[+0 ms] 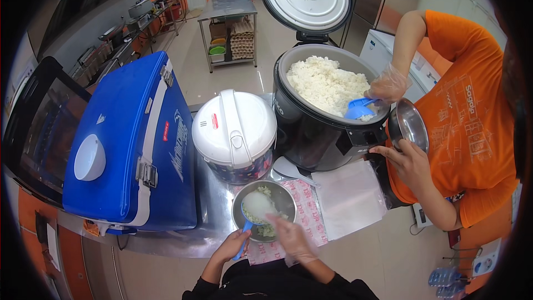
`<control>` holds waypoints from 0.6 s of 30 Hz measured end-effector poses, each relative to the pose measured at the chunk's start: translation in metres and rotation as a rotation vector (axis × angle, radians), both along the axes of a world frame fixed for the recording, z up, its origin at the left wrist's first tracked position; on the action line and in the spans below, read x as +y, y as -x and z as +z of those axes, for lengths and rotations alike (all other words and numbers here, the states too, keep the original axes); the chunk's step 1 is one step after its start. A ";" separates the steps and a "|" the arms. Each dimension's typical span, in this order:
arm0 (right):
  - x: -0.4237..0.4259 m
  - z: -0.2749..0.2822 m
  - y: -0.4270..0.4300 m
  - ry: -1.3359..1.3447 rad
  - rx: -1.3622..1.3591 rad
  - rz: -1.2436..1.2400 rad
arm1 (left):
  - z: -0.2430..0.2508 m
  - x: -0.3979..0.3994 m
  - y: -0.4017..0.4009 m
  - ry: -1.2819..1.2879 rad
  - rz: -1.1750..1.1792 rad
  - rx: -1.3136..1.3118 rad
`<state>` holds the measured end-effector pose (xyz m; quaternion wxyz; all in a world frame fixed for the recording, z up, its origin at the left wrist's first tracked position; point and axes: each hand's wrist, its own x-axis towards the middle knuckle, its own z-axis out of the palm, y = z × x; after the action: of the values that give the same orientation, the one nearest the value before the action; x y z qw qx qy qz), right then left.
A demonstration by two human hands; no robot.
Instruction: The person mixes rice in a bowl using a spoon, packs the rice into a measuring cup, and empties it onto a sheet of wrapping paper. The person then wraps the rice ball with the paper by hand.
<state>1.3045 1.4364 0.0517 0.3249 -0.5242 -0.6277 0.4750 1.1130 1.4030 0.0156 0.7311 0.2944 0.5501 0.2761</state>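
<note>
My left hand [231,245] grips the handle of a blue scoop [246,226], whose bowl is over a metal mixing bowl [290,200]. A rounded white mass [258,203], apparently rice, sits at the scoop. Loose rice with a pale green tint [266,230] lies in the bowl. My right hand [295,239], in a clear plastic glove and blurred, is at the scoop's right side; its fingers are near the white mass, and whether they touch it is unclear. The bowl stands on printed pink-and-white paper [306,204] on a metal table [216,212].
Behind the bowl stand a white-lidded rice cooker [233,129] and a large open cooker of rice [325,83]. A blue cooler [125,133] with a white bowl [90,157] is left. Wrapping sheets [352,200] and a white paddle [291,168] lie right, near a co-worker [462,125] scooping rice.
</note>
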 end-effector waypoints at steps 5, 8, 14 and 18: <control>-0.004 0.006 0.000 0.266 0.063 -0.037 | -0.002 -0.005 0.007 0.005 0.005 -0.033; -0.015 0.008 -0.004 0.162 -0.249 -0.034 | 0.006 -0.004 0.010 0.026 0.081 -0.174; -0.022 -0.033 -0.020 -0.232 0.088 -0.209 | 0.016 -0.001 0.006 0.002 0.026 -0.110; -0.027 -0.024 -0.047 0.269 -0.119 -0.153 | 0.018 -0.002 0.021 -0.031 0.038 -0.148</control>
<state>1.3510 1.4098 0.0280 0.2494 -0.6365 -0.5348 0.4966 1.0923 1.4014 0.0339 0.7596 0.2742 0.4958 0.3194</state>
